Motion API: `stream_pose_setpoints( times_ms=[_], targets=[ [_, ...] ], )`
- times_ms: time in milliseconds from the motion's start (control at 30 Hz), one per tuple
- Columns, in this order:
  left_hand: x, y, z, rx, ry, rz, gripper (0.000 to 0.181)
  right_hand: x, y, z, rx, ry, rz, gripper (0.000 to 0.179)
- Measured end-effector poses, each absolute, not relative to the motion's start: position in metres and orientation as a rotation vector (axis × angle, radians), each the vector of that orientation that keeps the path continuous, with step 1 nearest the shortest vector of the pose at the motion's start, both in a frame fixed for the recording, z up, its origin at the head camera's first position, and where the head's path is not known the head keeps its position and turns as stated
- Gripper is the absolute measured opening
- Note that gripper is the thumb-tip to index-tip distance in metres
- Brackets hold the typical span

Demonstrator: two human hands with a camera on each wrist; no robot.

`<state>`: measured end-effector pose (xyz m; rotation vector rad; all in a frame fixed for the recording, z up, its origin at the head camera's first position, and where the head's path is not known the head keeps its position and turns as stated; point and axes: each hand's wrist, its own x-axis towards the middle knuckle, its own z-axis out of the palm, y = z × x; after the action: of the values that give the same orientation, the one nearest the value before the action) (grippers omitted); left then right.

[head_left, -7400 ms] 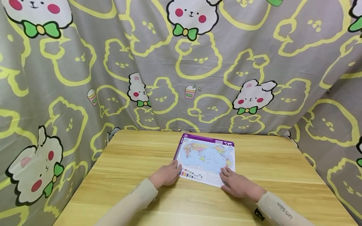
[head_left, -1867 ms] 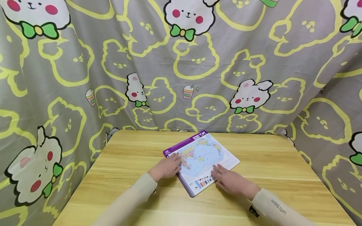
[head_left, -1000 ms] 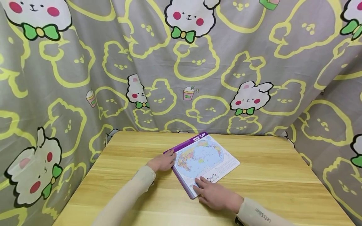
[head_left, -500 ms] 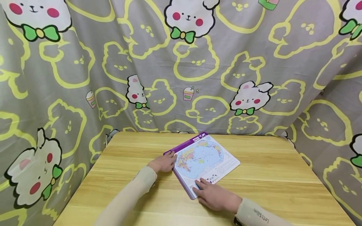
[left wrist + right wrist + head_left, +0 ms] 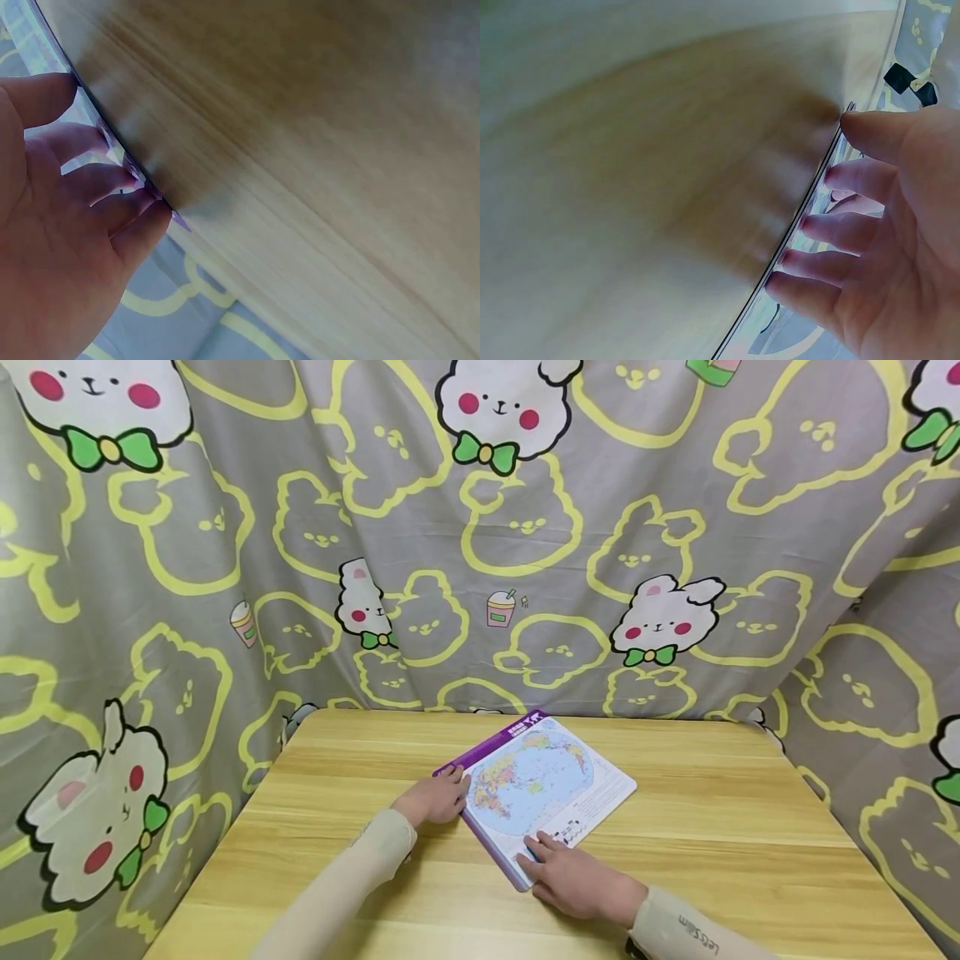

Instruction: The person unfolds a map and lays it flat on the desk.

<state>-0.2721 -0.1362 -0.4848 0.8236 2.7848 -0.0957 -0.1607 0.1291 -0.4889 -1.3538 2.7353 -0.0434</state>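
A thin, flat world map (image 5: 536,781) with a purple header strip (image 5: 487,747) lies turned at an angle on the wooden table. My left hand (image 5: 435,797) rests its fingers on the map's left corner, near one end of the strip. At the corner nearest me, my right hand (image 5: 577,881) lies with spread fingers on the map and covers part of the legend. In the left wrist view, the thumb and fingertips of the left hand (image 5: 67,232) meet the map's edge. Fingertips of the right hand (image 5: 892,247) likewise touch the map (image 5: 739,319) in the right wrist view.
Bare wood of the table (image 5: 712,802) surrounds the map. A grey curtain (image 5: 420,527) with yellow outlines and rabbit prints hangs behind the table and along both sides. Something small and black (image 5: 635,949) sits under the right sleeve.
Since the oldest frame the map has turned counterclockwise. My right hand has shifted left along the near edge to the corner; my left hand has moved slightly up and left. Recently the map turned slightly more.
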Motion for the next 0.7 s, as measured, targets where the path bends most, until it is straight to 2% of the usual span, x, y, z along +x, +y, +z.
stream_pose_setpoints(
  times_ms=[700],
  targets=[
    [-0.2619, -0.1353, -0.4848, 0.855, 2.8, -0.176, 0.052, -0.1643, 0.1367, -0.4933, -1.307, 2.746, -0.086, 0.045]
  ],
)
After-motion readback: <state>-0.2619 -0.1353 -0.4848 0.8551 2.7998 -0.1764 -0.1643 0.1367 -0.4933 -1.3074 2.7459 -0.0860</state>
